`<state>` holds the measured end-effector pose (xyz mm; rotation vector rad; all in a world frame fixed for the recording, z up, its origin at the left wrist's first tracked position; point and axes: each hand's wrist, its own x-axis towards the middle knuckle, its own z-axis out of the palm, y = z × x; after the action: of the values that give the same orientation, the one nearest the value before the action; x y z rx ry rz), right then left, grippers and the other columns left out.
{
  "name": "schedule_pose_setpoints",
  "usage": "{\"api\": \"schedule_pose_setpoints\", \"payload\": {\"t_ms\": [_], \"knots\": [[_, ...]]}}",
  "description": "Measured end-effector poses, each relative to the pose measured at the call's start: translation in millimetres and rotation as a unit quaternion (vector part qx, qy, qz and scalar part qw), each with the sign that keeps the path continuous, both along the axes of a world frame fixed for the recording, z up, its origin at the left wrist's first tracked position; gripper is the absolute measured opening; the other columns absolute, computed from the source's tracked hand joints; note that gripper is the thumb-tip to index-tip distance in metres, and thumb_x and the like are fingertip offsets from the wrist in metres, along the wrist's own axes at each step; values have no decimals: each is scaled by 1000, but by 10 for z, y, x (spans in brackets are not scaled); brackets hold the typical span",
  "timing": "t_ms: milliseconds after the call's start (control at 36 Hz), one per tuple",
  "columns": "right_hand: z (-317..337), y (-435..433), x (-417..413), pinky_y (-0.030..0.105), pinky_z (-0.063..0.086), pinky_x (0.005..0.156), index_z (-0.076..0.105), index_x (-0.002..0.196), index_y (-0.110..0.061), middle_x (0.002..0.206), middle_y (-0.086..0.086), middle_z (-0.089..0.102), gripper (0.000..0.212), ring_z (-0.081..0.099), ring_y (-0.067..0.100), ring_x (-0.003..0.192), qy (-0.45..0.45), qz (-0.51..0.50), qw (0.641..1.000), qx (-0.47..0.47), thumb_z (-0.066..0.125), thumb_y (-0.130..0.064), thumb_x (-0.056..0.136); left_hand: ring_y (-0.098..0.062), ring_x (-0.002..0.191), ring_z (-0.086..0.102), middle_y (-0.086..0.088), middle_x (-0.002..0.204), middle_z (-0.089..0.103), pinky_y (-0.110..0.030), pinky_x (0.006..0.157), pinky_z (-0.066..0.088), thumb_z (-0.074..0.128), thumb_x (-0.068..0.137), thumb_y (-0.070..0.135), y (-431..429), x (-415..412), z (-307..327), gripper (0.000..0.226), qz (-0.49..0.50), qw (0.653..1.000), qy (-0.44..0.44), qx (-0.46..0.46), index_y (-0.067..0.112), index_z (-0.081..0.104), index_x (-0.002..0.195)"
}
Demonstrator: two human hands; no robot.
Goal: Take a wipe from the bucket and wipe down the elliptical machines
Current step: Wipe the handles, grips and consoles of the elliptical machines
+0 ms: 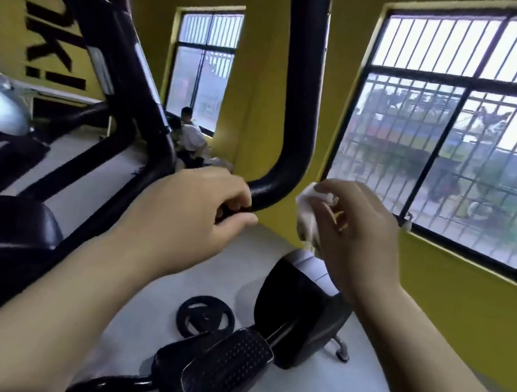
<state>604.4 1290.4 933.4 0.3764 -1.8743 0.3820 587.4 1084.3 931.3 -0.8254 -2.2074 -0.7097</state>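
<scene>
**A:** What are our hands on?

**B:** Our left hand [196, 207] is wrapped round the low end of the black handlebar [299, 102]. The fingers curl over the top and the thumb closes in underneath, so we have a firm hold of the bar.

**A:** And the wipe?

**B:** The wipe [309, 209] is in our right hand [354, 234]. It is white and crumpled, pinched between thumb and fingertips, with its loose end hanging down. We hold it up in the air just right of the handlebar's bend, near the bar but apart from it.

**A:** What do we see of the elliptical below?

**B:** Under our arms sits its black housing [294, 312], and in front of that a studded pedal [228, 366]. A black weight plate [205, 317] lies flat on the pale floor [147, 280], just left of the housing.

**A:** And around us?

**B:** To the right, a yellow wall [434, 301] holds a barred window [457, 123]. Another dark machine frame [130, 57] slants across our left. Past it, well away from us, a person [193, 134] sits by a second window.
</scene>
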Motion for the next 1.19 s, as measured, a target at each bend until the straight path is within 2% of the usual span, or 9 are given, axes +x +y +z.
{"api": "schedule_pose_setpoints", "payload": {"t_ms": [111,222,361,472,611,722,833,972,1194], "knots": [[81,27,-256,12,40,68,68,95,-1,93,11,63,10,55,14,80,39,74,996,-9,64,-3,86,-6,85,52,12,94,57,-13,70,39,64,85,37,-92,60,-3,19,102,994,-32,25,26,63,100],[142,-63,-366,4,33,84,65,109,4,107,19,56,30,52,18,95,47,102,994,6,49,-12,90,-10,101,51,12,102,53,-23,81,41,66,81,43,-235,172,-134,36,201,976,-70,46,29,59,114],[81,-98,-544,15,40,81,61,107,-18,98,-15,55,16,53,-4,96,70,82,991,82,51,-24,96,-8,101,52,13,109,52,-27,85,45,70,78,47,-348,361,-220,47,262,955,-126,53,31,54,119],[-28,-178,-551,32,45,77,60,119,6,99,19,66,40,59,33,90,37,135,987,75,53,12,80,-8,102,55,12,111,56,-32,90,50,73,77,45,-401,405,-263,51,277,943,-179,49,31,52,122],[-219,-443,-440,27,42,83,65,106,1,99,14,69,27,63,32,89,27,183,983,16,47,0,86,-6,97,56,15,105,56,-28,88,49,74,80,33,-453,360,-364,37,275,944,-174,50,27,61,114],[-528,-823,-454,44,49,92,65,115,-1,116,13,65,24,60,30,108,-12,271,953,134,51,-5,97,-6,100,56,13,109,60,-27,90,47,76,78,31,-540,320,-425,40,263,949,-160,70,28,62,115],[-519,-850,-417,36,51,84,69,108,0,110,15,67,48,56,28,97,30,240,931,273,23,-9,103,-2,95,51,13,111,61,-21,85,42,79,74,31,-621,305,-491,46,256,950,-167,57,28,61,117],[-127,-432,-669,21,41,85,72,105,-14,106,4,66,24,58,27,101,15,100,989,107,52,-24,95,1,96,49,18,105,55,-19,85,39,80,73,34,-725,306,-564,50,243,952,-175,65,29,61,118],[-399,-1166,-328,35,46,72,68,94,-2,88,10,69,30,59,33,81,-32,190,958,212,43,0,79,-2,97,52,14,110,61,-19,85,40,82,69,38,-805,284,-645,53,237,953,-169,85,26,64,117]]}}
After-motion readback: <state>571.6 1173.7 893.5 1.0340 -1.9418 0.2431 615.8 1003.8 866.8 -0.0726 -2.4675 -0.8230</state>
